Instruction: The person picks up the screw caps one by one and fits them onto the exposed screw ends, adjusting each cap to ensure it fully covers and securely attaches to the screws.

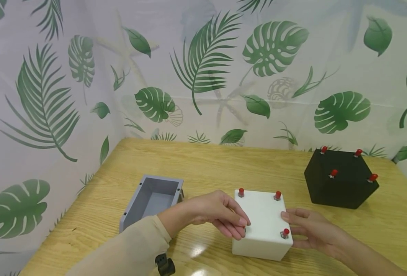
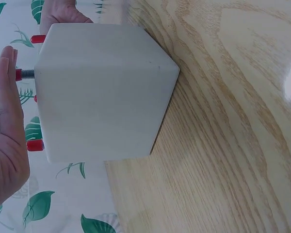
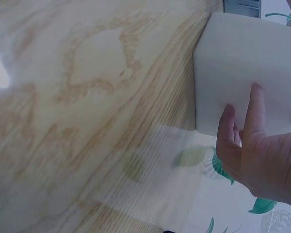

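Observation:
A white box (image 1: 262, 214) with red-capped bolts standing at its top corners sits on the wooden table. My left hand (image 1: 224, 216) is over the box's front left corner and pinches the red-capped bolt (image 2: 27, 74) there. In the left wrist view the bolt's threaded shank shows above the box top; its cap is partly hidden by the fingers. On the box's right side, my right hand (image 1: 315, 232) presses its extended fingertips (image 3: 255, 94) against the wall, thumb at the top edge. Three other red caps show, one at the front right (image 1: 285, 232).
Left of the box is a grey open bin (image 1: 131, 207), partly behind the left forearm. A black box (image 1: 341, 180) with similar red-capped bolts stands at the back right. Leaf-patterned cloth (image 1: 203, 115) hangs behind and along the left of the table (image 1: 203, 161).

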A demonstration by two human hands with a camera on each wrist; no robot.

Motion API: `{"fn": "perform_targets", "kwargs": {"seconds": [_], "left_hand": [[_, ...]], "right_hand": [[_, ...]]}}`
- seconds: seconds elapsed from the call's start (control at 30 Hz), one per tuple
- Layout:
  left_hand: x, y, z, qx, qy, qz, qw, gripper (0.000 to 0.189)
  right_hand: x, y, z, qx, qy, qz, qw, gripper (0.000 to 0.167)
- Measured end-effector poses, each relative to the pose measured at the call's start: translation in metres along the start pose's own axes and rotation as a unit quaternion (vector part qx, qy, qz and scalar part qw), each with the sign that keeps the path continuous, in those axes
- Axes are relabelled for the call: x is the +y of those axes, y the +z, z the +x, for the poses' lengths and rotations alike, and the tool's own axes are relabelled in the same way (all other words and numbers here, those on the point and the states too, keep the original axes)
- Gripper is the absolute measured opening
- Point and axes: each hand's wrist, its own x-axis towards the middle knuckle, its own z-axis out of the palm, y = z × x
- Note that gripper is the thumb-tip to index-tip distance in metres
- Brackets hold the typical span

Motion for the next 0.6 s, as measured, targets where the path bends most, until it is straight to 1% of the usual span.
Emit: {"fn": "perform_targets", "kwargs": {"seconds": [0.13, 0.33, 0.5, 0.6], "left_hand": [[0.0003, 0.0005, 0.0006, -0.001, -0.003, 0.001, 1.0, 0.018], [-0.0007, -0.0003, 0.0027, -0.004, -0.007, 0.007, 0.9999, 0.018], [-0.0014, -0.0009, 0.0034, -0.007, -0.004, 0.01, 0.9999, 0.018], [-0.002, -0.0001, 0.0033, -0.005, -0.002, 0.004, 1.0, 0.018]], "right_hand": [[-0.0005, -0.0005, -0.0003, 0.004, 0.009, 0.002, 1.0, 0.079], [-0.0009, -0.0016, -0.0006, 0.0, 0.007, 0.001, 1.0, 0.08], [-0.0025, -0.0015, -0.0017, 0.005, 0.013, 0.001, 0.9999, 0.08], [-0.0032, -0.0019, -0.0031, 0.005, 0.016, 0.0, 0.9999, 0.08]]}}
